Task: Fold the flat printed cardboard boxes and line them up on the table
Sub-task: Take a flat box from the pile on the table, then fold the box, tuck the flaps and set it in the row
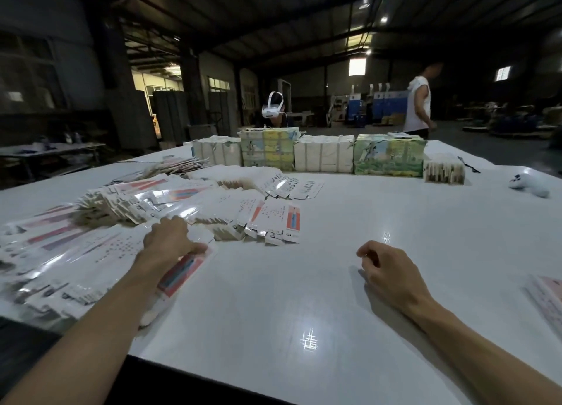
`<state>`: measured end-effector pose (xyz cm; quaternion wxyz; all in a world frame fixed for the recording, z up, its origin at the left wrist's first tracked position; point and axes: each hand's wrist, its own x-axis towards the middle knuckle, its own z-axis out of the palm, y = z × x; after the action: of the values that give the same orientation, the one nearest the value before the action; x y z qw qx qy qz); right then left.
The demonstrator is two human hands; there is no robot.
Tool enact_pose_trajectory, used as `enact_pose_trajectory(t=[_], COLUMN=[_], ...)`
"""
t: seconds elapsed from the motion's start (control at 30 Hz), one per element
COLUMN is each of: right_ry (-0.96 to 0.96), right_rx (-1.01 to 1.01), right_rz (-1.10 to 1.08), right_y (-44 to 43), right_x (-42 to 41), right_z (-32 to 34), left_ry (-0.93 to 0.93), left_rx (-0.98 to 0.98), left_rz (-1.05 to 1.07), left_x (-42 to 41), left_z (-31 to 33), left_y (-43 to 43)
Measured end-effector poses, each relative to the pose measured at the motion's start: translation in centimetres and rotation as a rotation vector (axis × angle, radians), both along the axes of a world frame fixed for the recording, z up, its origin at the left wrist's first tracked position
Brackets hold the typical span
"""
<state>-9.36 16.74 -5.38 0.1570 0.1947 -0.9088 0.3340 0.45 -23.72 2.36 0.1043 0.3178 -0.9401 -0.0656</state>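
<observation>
Looks barely begun: a wide heap of flat printed boxes (194, 201) fanned across the left of the white table (304, 283), no folded box seen on the bare stretch in front. Left hand (168, 237) curled onto the nearest flat box (182, 271), thumb pressing its printed face, box lying under and just nearer than the palm. Right hand (386, 271) loosely curled, holding nothing, well apart from the heap.

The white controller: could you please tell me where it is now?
Head view: the white controller lies far right on the table, just right of the small stack of flat boxes.
</observation>
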Motion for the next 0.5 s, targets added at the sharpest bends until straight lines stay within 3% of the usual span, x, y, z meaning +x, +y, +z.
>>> enact_pose_trajectory(t=[0.23,0.37,0.5], right_ry=[0.0,0.005,0.005], right_rx=[-0.002,-0.019,-0.093], right_rz=[0.009,0.019,0.028], right_y=[0.1,0.2,0.0], right_x=[-0.4,-0.5,-0.4], right_z=[-0.2,-0.2,-0.1], left_ry=[0.035,0.158,0.281], left_rx=[0.009,0.034,0.463], left_rz=[-0.073,-0.119,-0.333], left_x=[-1.0,-1.5,-2.8], left_z=[1.4,2.6,3.2], left_y=[-0.1,1.3,5.3])
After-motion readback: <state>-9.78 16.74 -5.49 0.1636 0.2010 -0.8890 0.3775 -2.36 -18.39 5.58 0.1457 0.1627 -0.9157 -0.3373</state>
